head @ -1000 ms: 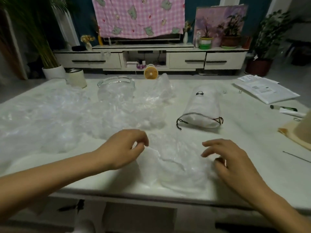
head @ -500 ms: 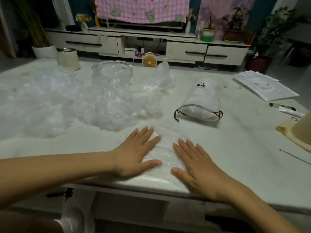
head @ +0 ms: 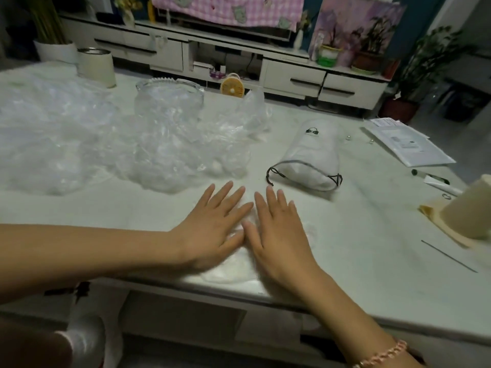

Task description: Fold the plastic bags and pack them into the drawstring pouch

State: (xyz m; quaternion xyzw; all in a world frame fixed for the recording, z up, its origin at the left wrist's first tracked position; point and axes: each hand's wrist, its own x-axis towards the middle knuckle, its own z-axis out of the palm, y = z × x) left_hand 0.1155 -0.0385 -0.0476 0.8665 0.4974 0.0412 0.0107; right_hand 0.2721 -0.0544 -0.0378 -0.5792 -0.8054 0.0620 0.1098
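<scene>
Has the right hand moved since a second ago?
Yes: against the drawstring pouch, the right hand moved left, now flat on the plastic bag beside the left hand.

This was a home living room. A low white TV cabinet [head: 292,73] with dark drawer handles ran along the far wall. Above the cabinet hung a pink checked cloth [head: 228,9] with small animal prints. On the cabinet's right end stood small potted plants [head: 328,53] before a floral picture panel [head: 353,27]. On the floor just right of the cabinet grew a large leafy houseplant [head: 422,75]; left of it stood a white planter [head: 54,49]. In front of the cabinet were a small orange fan [head: 232,87] and a pale table [head: 358,221].
</scene>
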